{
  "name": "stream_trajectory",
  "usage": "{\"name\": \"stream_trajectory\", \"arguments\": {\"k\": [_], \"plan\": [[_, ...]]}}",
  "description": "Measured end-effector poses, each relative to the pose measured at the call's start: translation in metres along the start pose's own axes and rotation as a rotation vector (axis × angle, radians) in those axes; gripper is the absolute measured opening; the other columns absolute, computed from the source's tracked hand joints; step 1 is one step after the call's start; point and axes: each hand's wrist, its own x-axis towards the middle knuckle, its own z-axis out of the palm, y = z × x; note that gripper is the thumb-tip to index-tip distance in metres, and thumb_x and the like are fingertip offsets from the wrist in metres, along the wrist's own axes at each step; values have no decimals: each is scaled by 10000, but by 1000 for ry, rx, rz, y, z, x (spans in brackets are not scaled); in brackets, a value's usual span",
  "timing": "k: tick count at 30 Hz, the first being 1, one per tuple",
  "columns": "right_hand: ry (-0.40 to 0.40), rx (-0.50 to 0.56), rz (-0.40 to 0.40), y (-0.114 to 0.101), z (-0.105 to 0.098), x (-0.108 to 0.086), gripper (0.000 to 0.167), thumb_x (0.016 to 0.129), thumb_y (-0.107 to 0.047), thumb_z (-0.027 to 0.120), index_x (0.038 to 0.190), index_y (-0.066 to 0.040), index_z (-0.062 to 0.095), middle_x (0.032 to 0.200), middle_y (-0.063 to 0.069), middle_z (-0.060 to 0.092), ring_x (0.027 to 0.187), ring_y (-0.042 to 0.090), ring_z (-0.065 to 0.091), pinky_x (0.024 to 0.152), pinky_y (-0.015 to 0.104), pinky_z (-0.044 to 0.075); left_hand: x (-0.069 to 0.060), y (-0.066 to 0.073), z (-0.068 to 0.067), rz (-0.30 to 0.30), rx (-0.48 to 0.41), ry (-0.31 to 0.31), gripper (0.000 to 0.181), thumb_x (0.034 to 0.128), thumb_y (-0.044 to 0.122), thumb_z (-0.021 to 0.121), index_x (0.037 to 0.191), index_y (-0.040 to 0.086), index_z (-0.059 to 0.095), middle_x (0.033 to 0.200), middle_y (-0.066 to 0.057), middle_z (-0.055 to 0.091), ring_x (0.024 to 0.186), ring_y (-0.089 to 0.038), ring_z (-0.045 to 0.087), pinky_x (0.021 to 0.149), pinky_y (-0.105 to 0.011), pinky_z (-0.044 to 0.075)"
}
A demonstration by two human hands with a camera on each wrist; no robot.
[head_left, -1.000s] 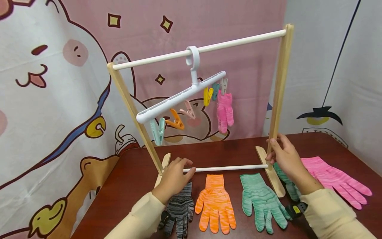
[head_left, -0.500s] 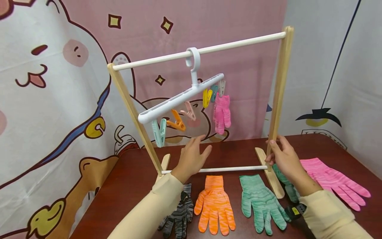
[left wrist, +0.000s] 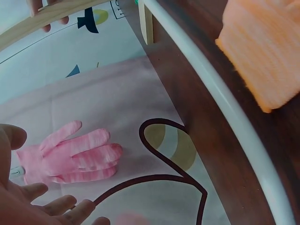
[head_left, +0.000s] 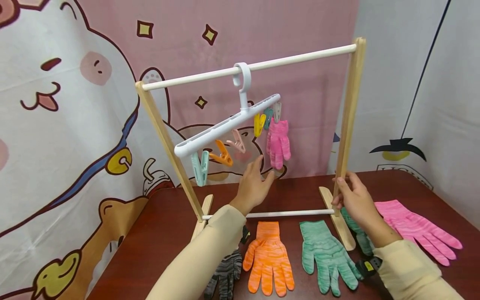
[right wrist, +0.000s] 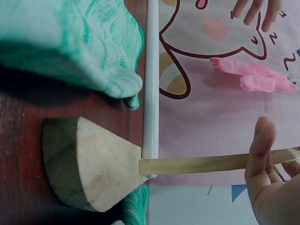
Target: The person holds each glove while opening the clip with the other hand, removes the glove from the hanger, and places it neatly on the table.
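Observation:
My left hand (head_left: 254, 185) is in the air under the white clip hanger (head_left: 228, 127), fingers extended and holding nothing. Just beyond its fingertips in the head view hangs a pink glove (head_left: 278, 143), gripped at its cuff by a grey clothespin (head_left: 277, 111). In the left wrist view this pink glove (left wrist: 79, 154) is near my fingers but apart from them. My right hand (head_left: 354, 198) grips the right wooden post (head_left: 348, 112) of the drying rack low down, thumb on one side and fingers on the other. The hanger hooks over the rack's top rod (head_left: 303, 56).
Yellow (head_left: 258, 125), teal, pink, orange and mint clothespins hang along the hanger. On the dark red table (head_left: 150, 233) lie an orange glove (head_left: 268, 258), green gloves (head_left: 326, 254), a pink glove (head_left: 418, 229) and a grey-black glove (head_left: 226, 271). The rack's lower rod (head_left: 296, 213) runs behind them.
My left hand has risen from beside the lower rod at the left and moved right and up toward the hanging pink glove. My right hand stays on the post. The hanger has swung slightly.

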Motion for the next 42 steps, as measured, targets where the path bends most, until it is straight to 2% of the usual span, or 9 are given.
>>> {"name": "stream_trajectory", "arguments": {"k": [7, 14, 19, 24, 27, 31, 36, 42], "plan": [[3, -6, 16, 1, -3, 1, 483, 1098, -334, 309, 1418, 26, 355, 1120, 192, 519, 625, 127, 612, 554, 286, 540, 21, 10, 8, -34, -18, -5, 708, 1008, 492, 521, 1588, 201, 237, 1568, -87, 392, 1437, -308, 405, 1143, -595, 319], [7, -2, 10, -1, -3, 4, 481, 1099, -326, 308, 1423, 28, 352, 1129, 182, 521, 621, 133, 607, 553, 295, 538, 37, 22, 12, -13, -60, 17, 706, 991, 404, 554, 1588, 184, 250, 1557, -81, 409, 1427, -292, 411, 1117, -609, 323], [17, 12, 16, -1, -4, 8, 461, 1099, -313, 312, 1406, 26, 369, 1094, 168, 535, 604, 137, 601, 545, 301, 536, 50, 29, 17, -9, -93, 40, 739, 975, 360, 568, 1595, 178, 210, 1509, -102, 443, 1377, -293, 456, 1105, -550, 367], [20, 27, 24, -2, -2, 9, 450, 1099, -309, 320, 1395, 26, 379, 1067, 144, 533, 599, 133, 598, 540, 299, 532, 61, 33, 21, -14, -178, 53, 803, 977, 322, 605, 1607, 136, 143, 1523, -147, 424, 1384, -313, 455, 1145, -474, 378], [20, 32, 35, -3, 0, 9, 458, 1099, -316, 321, 1394, 31, 374, 1075, 151, 533, 599, 120, 596, 542, 304, 534, 66, 34, 24, -45, -221, 48, 849, 976, 332, 617, 1615, 138, 94, 1581, -157, 353, 1436, -322, 400, 1177, -457, 342], [18, 47, 46, -5, 1, 7, 472, 1098, -323, 322, 1399, 39, 363, 1088, 141, 527, 602, 113, 593, 545, 301, 534, 71, 32, 28, -58, -264, 75, 845, 971, 347, 625, 1610, 121, 119, 1591, -169, 335, 1449, -331, 378, 1181, -465, 333], [13, 53, 64, -4, 1, 6, 486, 1098, -337, 317, 1413, 32, 355, 1126, 179, 527, 616, 113, 594, 555, 289, 537, 76, 30, 32, -68, -308, 94, 823, 968, 330, 628, 1603, 117, 149, 1592, -158, 335, 1448, -320, 378, 1182, -462, 331], [11, 47, 71, -1, 0, 7, 487, 1099, -343, 311, 1424, 17, 351, 1125, 210, 534, 624, 128, 597, 563, 301, 540, 80, 35, 37, -70, -384, 82, 847, 949, 301, 654, 1603, 115, 148, 1583, -149, 360, 1419, -310, 420, 1179, -448, 340]]}}
